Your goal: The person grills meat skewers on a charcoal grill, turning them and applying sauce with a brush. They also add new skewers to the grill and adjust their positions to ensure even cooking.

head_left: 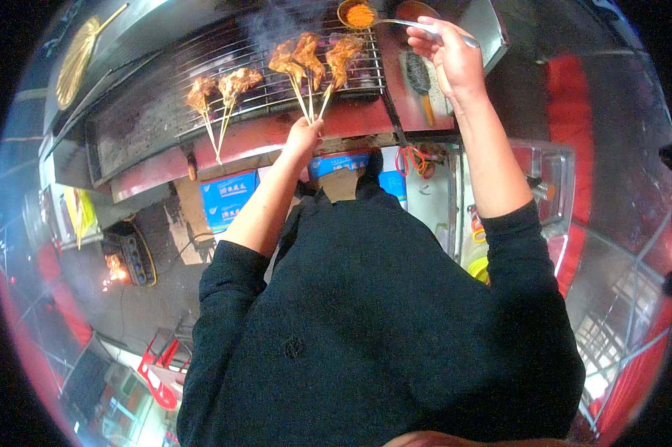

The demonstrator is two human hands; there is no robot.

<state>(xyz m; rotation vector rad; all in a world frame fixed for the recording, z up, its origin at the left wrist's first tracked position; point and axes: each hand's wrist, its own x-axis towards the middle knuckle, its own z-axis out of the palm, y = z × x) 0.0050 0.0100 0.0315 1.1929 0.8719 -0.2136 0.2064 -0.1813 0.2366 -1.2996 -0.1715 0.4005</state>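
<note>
My left hand pinches the lower ends of several bamboo skewers. On them are three browned pieces of meat, looking like chicken wings, over the wire grate of a charcoal grill. Farther left, two more skewered meat pieces lie on the grate, their sticks projecting over the front edge. Up at the right, my right hand grips a metal spoon handle. Its far end meets a round bowl shape holding orange powder; whether this is the spoon's own bowl or a separate dish I cannot tell.
Smoke rises behind the meat. A dark-headed brush with a wooden handle lies right of the grate. A palm-leaf fan rests at upper left. Flames burn low on the left, beside a blue printed box.
</note>
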